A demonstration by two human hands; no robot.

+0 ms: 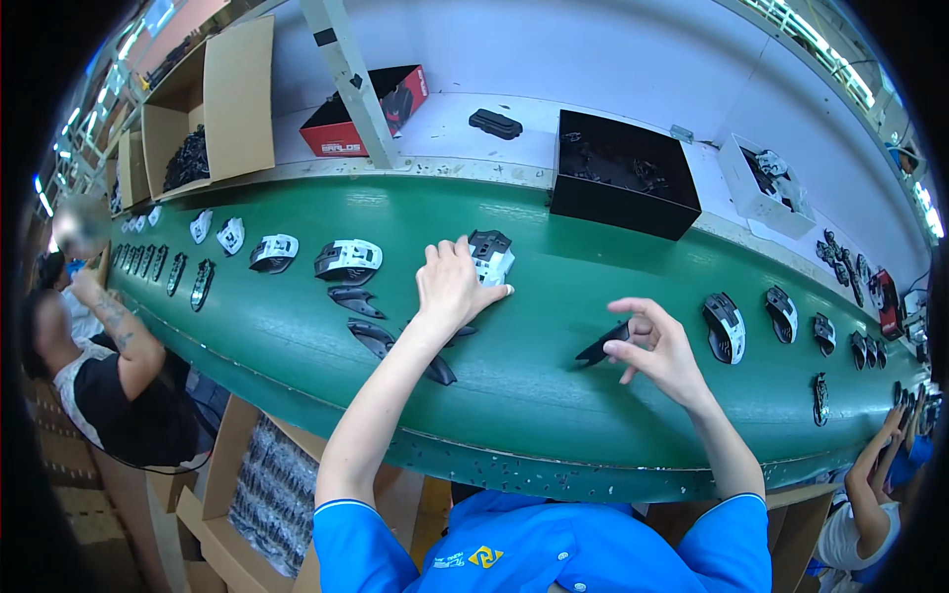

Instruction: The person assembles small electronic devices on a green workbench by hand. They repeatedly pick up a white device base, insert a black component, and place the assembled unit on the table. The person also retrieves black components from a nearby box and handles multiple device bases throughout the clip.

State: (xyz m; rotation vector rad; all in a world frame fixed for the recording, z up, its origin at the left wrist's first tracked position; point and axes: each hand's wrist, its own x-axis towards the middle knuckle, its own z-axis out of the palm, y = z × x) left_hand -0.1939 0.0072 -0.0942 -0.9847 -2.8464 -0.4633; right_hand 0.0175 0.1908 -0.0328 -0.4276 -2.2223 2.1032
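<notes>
My left hand is closed on a black and white computer mouse shell at the middle of the green belt, thumb at its near edge and fingers along its left side. Off to the right, my right hand pinches a thin black curved plastic piece between thumb and fingers, just above the belt. Similar black curved pieces lie by my left forearm, among them one piece and another. My left wrist partly covers others.
The green belt carries mouse shells on the left and more mice on the right. On the shelf behind stand a black box, a red box, a cardboard box and a white bin. Other people sit at both sides.
</notes>
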